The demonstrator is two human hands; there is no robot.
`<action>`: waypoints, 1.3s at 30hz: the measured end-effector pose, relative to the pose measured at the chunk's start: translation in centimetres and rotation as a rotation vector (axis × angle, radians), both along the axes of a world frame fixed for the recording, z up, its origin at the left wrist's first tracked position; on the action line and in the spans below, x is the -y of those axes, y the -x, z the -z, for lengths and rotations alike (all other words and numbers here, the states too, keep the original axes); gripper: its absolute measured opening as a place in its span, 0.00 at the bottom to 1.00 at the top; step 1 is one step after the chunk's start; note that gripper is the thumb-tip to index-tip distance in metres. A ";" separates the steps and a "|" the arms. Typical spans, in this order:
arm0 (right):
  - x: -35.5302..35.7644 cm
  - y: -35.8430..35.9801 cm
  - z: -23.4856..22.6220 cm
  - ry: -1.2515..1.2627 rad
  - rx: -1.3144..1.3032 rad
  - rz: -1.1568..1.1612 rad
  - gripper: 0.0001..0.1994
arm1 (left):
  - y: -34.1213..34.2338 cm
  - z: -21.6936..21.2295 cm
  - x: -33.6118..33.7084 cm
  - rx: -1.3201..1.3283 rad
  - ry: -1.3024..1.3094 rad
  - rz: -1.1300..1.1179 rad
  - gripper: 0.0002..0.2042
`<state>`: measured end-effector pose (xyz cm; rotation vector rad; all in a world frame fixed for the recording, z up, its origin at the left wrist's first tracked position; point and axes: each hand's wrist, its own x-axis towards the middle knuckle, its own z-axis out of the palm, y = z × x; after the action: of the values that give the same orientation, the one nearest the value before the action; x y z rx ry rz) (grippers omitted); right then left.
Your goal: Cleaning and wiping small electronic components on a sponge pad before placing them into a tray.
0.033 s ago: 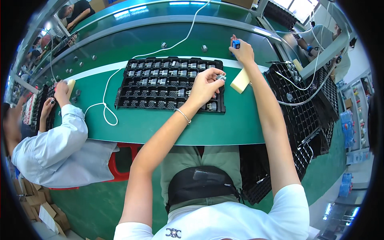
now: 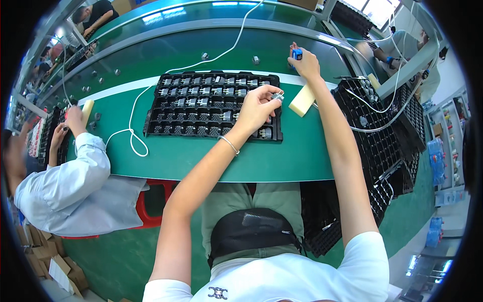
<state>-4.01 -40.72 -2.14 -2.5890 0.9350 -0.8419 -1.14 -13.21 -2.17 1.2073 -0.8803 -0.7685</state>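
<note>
- Green workbench (image 2: 282,163) fills the middle of a workshop, its near edge bowed by the lens; a darker green surface (image 2: 151,61) runs behind it past a pale strip.
- Black compartment tray (image 2: 187,130) lies on the bench in front of the person; its upper two rows are largely filled with grey pronged components (image 2: 203,102), while the lower rows show many bare pockets.
- Left hand (image 2: 259,108) is over the tray's right end, thumb and fingers pinched narrow on a small metallic component (image 2: 276,97), lifted clear of the pockets.
- Right hand (image 2: 306,65), reaching farther out beyond the tray's upper right corner, is curled around a blue object (image 2: 297,54); it is perhaps a small tool, but the fingers hide much of it.
- Yellow foam block (image 2: 302,101) lies tilted between the tray and the right forearm.
- White cable (image 2: 244,28) crosses the rear surface and ends in a loop left of the tray.
- Two loose components (image 2: 256,60) stand well apart on the rear surface.
- Stacked black trays (image 2: 363,138) crowd the right side.
- Co-worker in a pale blue shirt (image 2: 70,176) sits at the left near a red stool (image 2: 151,214), hands raised at the bench.
</note>
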 end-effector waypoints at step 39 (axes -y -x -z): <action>-8.7 14.1 -1.6 -0.147 0.274 0.114 0.23 | -2.3 -5.5 -6.2 1.356 -0.946 -0.405 0.18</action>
<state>-18.09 -32.01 -0.54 -2.2436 1.0267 -1.0818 1.18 -6.97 3.29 2.7688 -1.2809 0.1600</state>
